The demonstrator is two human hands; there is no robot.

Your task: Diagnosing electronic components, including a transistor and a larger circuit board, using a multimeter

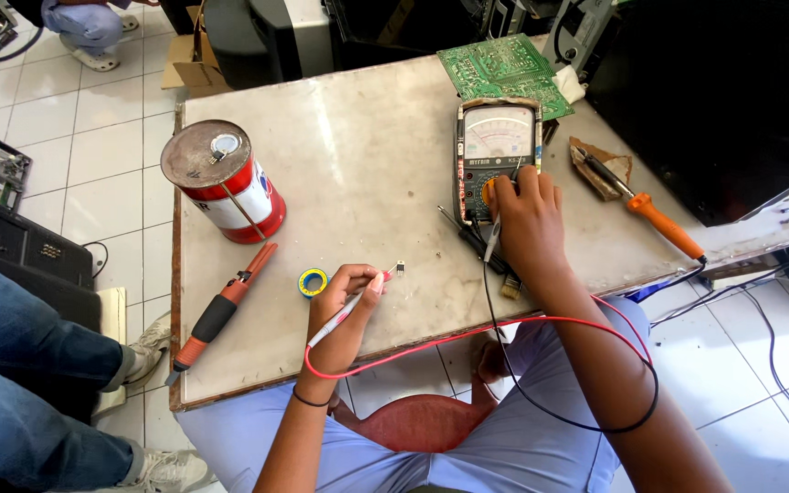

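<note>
here, looking down from the head camera, a person sits at a small pale table that fills the middle of the frame.

the left hand, at lower centre, is closed in a pencil grip around a red test probe, its tip aimed at a tiny black part lying on the table just beyond; the tip looks near it, though i cannot tell if they touch. the red wire loops back over the lap.

the right hand, right of centre, rests on the lower half of a meter with a needle dial, fingers curled onto its yellow knob, seemingly so the dial stays readable above. a black probe is tucked under this hand, its black wire trailing down.

a green circuit board lies above the meter. at upper left of the table stands a red and white tin; below it lies a red and black tool, and beside the left hand a small blue and yellow roll. an orange-handled tool rests at the right on a holder, pointing away from the hands.

another person's legs in jeans show at lower left.
</note>
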